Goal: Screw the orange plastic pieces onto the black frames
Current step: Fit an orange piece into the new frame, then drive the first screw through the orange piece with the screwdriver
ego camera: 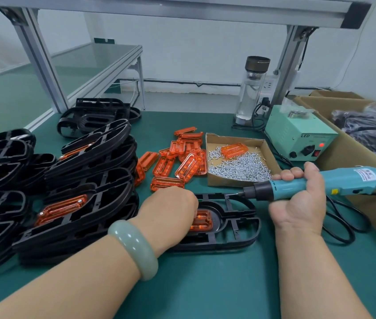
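Note:
A black frame (237, 224) lies flat on the green mat in front of me with an orange piece (203, 221) seated in its middle. My left hand (168, 210) presses down on that piece and the frame, hiding most of the orange part. My right hand (302, 199) grips a teal electric screwdriver (315, 183), held nearly level, its tip pointing left just above the frame's far edge. Loose orange pieces (177, 160) lie behind the frame. Stacks of black frames with orange pieces (79, 180) fill the left.
A cardboard tray of small silver screws (239, 166), with one orange piece in it, stands right of the loose pieces. Behind it are a green power supply box (302, 139), a clear bottle (251, 93) and a large carton (354, 139) with black bags. The screwdriver cable (343, 226) loops at the right.

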The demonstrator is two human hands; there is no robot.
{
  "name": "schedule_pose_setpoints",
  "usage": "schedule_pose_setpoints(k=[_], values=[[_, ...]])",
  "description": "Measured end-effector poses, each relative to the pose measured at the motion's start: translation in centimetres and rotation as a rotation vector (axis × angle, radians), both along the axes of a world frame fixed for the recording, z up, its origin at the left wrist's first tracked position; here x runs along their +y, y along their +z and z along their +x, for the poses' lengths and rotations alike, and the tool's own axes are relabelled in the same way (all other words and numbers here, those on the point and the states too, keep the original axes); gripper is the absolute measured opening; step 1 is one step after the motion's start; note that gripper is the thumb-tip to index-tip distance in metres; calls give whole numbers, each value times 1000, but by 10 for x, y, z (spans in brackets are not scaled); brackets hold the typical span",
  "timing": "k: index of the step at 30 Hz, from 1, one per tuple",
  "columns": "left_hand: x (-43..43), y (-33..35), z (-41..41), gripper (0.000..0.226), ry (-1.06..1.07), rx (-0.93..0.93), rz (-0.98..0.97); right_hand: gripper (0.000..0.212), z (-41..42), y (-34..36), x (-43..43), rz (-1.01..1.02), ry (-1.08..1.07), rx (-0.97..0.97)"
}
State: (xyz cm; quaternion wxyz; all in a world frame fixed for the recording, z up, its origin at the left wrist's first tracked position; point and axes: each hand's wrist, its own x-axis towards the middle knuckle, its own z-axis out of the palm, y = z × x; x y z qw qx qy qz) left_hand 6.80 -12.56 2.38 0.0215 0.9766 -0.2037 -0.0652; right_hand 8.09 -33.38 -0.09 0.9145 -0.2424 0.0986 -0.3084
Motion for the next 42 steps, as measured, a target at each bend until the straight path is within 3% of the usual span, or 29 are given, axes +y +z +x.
schedule_pose_setpoints(k=[10, 16, 19, 24, 28, 32, 42], values=[[-6, 7, 0, 23, -21, -18, 88, 16, 1, -1, 2, 4, 10, -11], [-23, 35, 40, 22, -59, -84, -253, 17, 2, 0, 0, 6, 7, 2], [-49, 34, 72, 30, -75, -79, -309, 17, 3, 1, 2, 15, 21, 15], [-84, 25, 107, 65, -141, 15, -57, 18, 4, 2, 3, 23, 37, 9], [-93, 13, 121, 58, -164, 14, 171, 16, 6, 0, 3, 15, 44, 12], [-97, 8, 128, 32, -64, 18, 68, 16, 7, 1, 5, -4, 36, 19], [-82, 10, 126, 18, 31, -33, -404, 14, 6, 0, 4, -25, 45, 15]])
